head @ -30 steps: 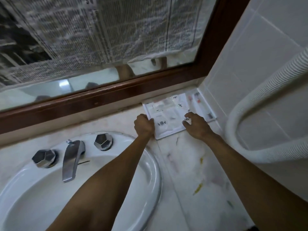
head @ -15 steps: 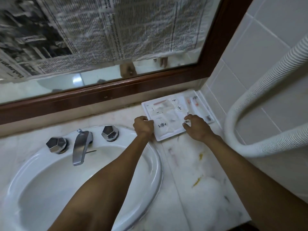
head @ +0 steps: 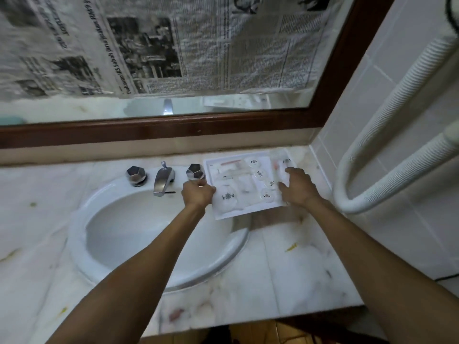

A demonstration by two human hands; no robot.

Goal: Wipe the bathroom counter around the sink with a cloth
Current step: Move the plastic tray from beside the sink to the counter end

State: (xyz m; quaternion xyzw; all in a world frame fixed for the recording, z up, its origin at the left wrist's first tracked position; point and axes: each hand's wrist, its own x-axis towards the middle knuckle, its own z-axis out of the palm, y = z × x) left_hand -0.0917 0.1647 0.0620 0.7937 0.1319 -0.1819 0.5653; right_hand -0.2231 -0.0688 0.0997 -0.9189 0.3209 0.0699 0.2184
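Observation:
A white tray (head: 248,212) of small toiletry items is held above the marble counter (head: 285,269), at the sink's back right. My left hand (head: 197,194) grips the tray's left edge. My right hand (head: 299,186) grips its right side. The tray casts a shadow on the counter below it, so it looks lifted and tilted. The oval white sink (head: 139,234) sits left of centre, with a chrome tap (head: 162,181) and two faceted knobs (head: 136,175) (head: 195,171). No cloth is in view.
A wood-framed mirror (head: 173,130) covered with newspaper runs along the back. A white ribbed hose (head: 387,184) hangs against the tiled right wall. Yellow and brown stains (head: 291,247) mark the counter. The counter's front edge (head: 248,321) lies near the bottom.
Both hands have lifted the tray off the back right corner and drawn it toward the sink. The view has pulled back and shifted left.

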